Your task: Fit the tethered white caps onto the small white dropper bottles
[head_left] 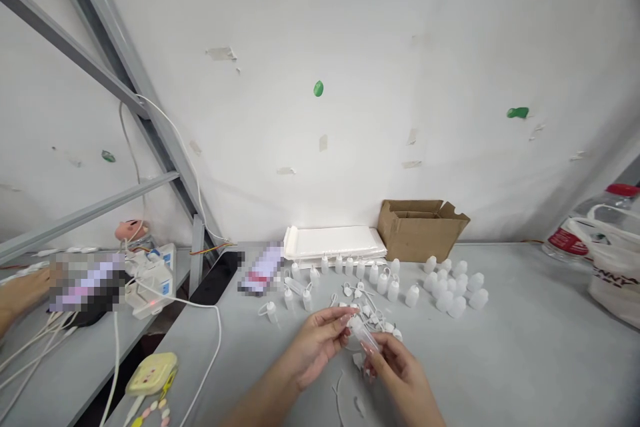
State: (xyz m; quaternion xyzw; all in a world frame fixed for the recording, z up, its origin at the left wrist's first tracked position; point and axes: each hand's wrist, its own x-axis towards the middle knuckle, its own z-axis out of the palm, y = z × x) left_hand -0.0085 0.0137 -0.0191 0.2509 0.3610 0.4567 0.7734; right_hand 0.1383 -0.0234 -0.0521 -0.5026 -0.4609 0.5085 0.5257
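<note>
Fingers of the left hand (316, 344) pinch the white top of a translucent plastic bottle (367, 336), low center; the right hand (401, 372) grips its smooth cylindrical body. Looped white caps (369, 311) lie just beyond, then small upright bottles (393, 291) and a torn-edged brown cardboard box (421, 237).

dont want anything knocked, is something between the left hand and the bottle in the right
Nothing visible: the left hand is at the top of the bottle, whose body the right hand holds.
</note>
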